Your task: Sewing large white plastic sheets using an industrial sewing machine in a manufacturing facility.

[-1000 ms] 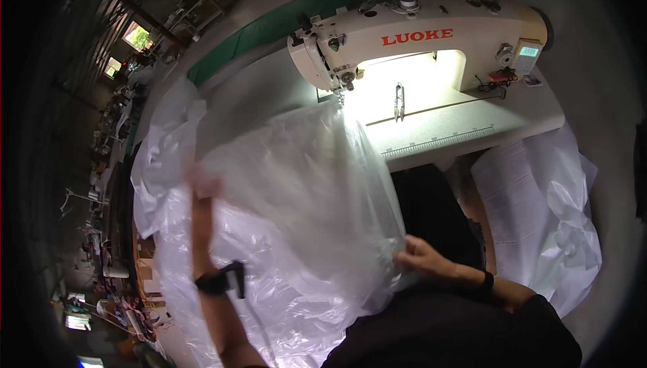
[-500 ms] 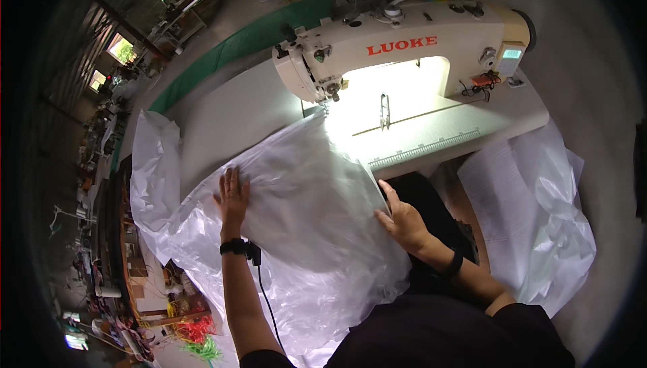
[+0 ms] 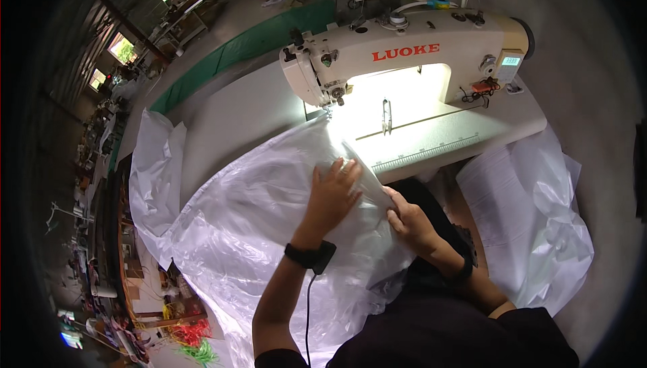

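Resting spread on white film [image 3: 253,193], left hand [image 3: 330,196] grips nothing | right hand [image 3: 410,225] pinches film's right edge | film lies near-left of sewing machine head [image 3: 304,75], contact there unclear in glare | risk: puckering if hands tug unevenly

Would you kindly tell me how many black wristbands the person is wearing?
2: one wristband around the left wrist, and another wristband around the right wrist. Neither wrist is hidden.
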`<state>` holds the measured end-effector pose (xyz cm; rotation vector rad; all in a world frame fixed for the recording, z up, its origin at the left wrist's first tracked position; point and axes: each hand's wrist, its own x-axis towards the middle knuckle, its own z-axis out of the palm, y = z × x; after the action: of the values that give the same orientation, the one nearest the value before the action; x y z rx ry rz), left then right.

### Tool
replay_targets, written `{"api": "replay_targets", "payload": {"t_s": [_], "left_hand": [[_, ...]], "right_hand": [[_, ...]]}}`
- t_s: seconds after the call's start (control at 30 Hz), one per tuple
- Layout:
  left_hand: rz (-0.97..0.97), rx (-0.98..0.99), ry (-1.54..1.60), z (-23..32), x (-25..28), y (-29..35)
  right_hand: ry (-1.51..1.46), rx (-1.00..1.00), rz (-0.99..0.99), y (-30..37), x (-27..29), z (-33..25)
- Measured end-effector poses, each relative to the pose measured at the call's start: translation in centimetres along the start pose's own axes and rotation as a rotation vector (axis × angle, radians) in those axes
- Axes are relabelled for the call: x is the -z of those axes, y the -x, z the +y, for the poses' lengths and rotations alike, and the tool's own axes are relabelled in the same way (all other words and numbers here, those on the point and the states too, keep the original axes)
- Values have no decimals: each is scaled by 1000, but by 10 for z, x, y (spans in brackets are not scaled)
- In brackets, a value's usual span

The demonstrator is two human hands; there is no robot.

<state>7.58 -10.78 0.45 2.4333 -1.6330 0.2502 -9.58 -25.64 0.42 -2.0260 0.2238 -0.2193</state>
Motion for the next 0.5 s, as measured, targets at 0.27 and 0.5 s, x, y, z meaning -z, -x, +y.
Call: {"api": "replay_targets", "payload": {"t_s": [0.27,0.5], "left_hand": [[-19,-184,150,28,3,11],[-170,713,-161,-61,30,73]], "right_hand": [[455,148,208,-16,-6,10],[863,155,71,-11,-33,3]]}}
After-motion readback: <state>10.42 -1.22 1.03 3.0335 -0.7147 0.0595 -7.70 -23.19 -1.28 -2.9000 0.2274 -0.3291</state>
